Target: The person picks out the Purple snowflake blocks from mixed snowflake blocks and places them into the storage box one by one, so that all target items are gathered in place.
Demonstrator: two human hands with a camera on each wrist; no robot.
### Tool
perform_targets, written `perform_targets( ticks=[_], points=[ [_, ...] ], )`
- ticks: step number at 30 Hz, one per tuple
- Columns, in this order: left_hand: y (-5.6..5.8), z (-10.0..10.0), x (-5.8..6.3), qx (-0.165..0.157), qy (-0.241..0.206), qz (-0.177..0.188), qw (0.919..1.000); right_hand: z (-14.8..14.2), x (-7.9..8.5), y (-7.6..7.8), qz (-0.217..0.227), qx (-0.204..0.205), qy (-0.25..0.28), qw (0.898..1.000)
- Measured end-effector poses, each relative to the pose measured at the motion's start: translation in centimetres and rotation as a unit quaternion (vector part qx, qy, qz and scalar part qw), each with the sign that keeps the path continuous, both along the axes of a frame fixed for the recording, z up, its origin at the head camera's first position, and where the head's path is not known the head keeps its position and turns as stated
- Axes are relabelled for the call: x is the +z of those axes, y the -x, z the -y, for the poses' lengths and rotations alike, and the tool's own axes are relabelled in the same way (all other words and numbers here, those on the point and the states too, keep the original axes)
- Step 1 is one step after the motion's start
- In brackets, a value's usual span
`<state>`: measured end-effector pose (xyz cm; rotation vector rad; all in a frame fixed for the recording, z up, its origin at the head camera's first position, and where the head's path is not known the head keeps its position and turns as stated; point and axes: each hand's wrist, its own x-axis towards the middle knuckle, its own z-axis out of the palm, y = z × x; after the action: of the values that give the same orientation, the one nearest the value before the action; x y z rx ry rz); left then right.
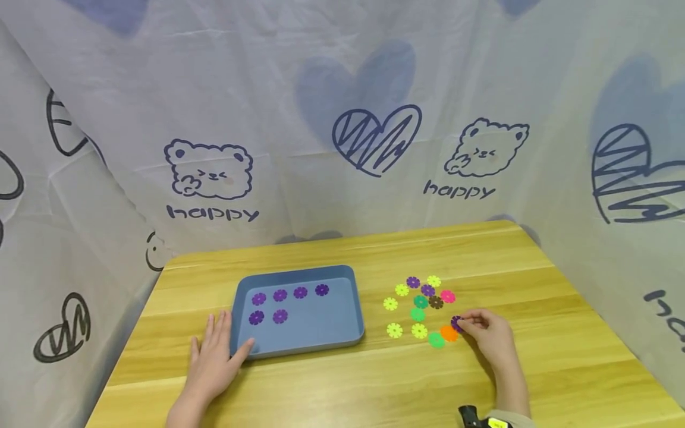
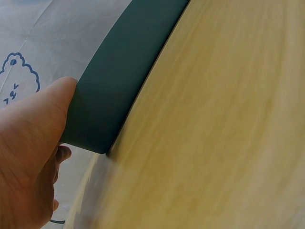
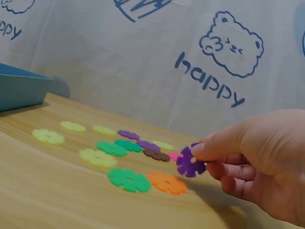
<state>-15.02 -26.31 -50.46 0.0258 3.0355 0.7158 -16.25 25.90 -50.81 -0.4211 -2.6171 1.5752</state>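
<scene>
Between thumb and fingers, my right hand pinches a purple flower-shaped disc, tilted upright above the table in the right wrist view. Just left of it lie an orange disc and a green disc. My left hand rests at the near left corner of a blue-grey tray, fingers straight along its left side and thumb over the near rim. In the left wrist view the thumb touches the tray's wall. Several purple discs lie flat inside the tray, in two rows.
Right of the tray, loose discs lie on the wooden table: several yellow ones, two purple ones, a pink one, a brown one and more green ones. A printed cloth hangs behind the table.
</scene>
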Motion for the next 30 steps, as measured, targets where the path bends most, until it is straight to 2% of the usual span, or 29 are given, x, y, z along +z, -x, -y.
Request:
perform_targets(
  ticks=[3,8,13,22,26,30],
  points=[
    [0.0,0.1,0.0,-0.001,0.0,0.0,1.0,0.8,0.4,0.0,-0.008,0.001,0.048,0.999],
    [-0.1,0.1,-0.1,0.002,0.001,-0.002,1.0,2.4,0.8,0.3,-0.037,0.01,0.127,0.991],
    [0.0,0.1,-0.2,0.003,0.003,-0.006,1.0,4.5,1.2,0.9,-0.057,0.038,0.165,0.984],
    [0.0,0.2,-0.2,0.007,0.003,-0.007,0.9999,9.6,1.2,2.8,-0.067,0.082,0.246,0.963],
    [0.0,0.2,-0.2,0.006,0.004,-0.009,0.9999,11.7,1.5,3.5,-0.058,0.097,0.277,0.954],
    [0.0,0.1,-0.2,0.006,0.008,-0.011,0.9999,13.8,1.8,4.1,-0.051,0.117,0.273,0.954]
  ],
)
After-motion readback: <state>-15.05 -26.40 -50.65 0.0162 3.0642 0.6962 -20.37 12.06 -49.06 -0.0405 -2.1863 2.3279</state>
